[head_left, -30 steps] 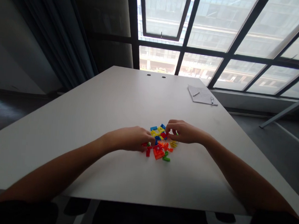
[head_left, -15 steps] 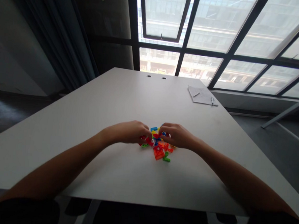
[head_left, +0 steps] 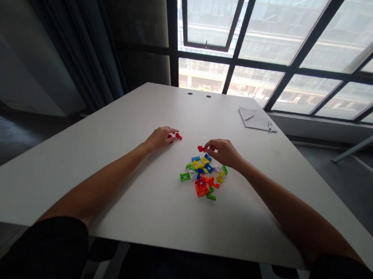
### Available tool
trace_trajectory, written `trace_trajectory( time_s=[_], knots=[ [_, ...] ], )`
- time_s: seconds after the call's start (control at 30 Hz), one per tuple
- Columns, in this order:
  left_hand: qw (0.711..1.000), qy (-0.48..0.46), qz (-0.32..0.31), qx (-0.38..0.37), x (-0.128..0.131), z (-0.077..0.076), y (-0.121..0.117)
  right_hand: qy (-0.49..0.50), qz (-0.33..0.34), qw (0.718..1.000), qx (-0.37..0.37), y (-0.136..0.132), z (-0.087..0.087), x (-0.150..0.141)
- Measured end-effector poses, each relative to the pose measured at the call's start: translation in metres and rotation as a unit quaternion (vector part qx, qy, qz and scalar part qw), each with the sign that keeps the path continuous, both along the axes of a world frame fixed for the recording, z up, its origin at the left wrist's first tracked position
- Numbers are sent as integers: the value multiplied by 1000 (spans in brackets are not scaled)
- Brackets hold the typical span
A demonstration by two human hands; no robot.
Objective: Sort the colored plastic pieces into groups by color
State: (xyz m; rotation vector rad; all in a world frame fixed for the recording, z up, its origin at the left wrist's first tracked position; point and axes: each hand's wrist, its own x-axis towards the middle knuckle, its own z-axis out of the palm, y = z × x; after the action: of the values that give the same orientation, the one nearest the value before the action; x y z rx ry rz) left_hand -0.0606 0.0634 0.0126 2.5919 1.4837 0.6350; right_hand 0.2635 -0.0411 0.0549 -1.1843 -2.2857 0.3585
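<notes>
Beyond the coloured pile (head_left: 201,188), our right hand (head_left: 225,152) pinches a red piece (head_left: 200,149) that slack fingertips could drop. Leftward, our left hand (head_left: 158,138) half-curls at red parts (head_left: 178,136), hold unclear.

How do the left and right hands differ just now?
The right hand pinches one red piece, while the left hand has two red bits at its fingers, its grip unclear. The right hand is close to the coloured pile; the left hand is farther off, to the left. Both are bare.

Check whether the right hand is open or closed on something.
Closed: the right hand pinches a red piece between thumb and fingers.
</notes>
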Motion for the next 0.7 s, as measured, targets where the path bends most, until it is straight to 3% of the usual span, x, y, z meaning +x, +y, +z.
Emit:
trace_trajectory(
  time_s=[0.17, 0.3, 0.4, 0.5, 0.6, 0.7],
  knots=[
    [988, -155, 5, -24, 18, -12, 15, -47, -42, 998, -26, 39, 1, -15],
    [967, -247, 50, 27, 23, -19, 15, -146, -31, 987, -55, 69, -4, -34],
    [968, -211, 120, 59, 18, -22, 15, -193, -10, 978, -76, 86, -10, -53],
    [969, -172, 179, 3, 13, -25, 16, -200, -17, 977, -73, 101, -14, -75],
    [981, -114, 154, -37, 14, -27, 16, -191, -35, 978, -75, 117, -16, -91],
    [992, -52, 114, -11, 17, -29, 15, -180, -56, 979, -83, 132, -16, -99]
  ],
)
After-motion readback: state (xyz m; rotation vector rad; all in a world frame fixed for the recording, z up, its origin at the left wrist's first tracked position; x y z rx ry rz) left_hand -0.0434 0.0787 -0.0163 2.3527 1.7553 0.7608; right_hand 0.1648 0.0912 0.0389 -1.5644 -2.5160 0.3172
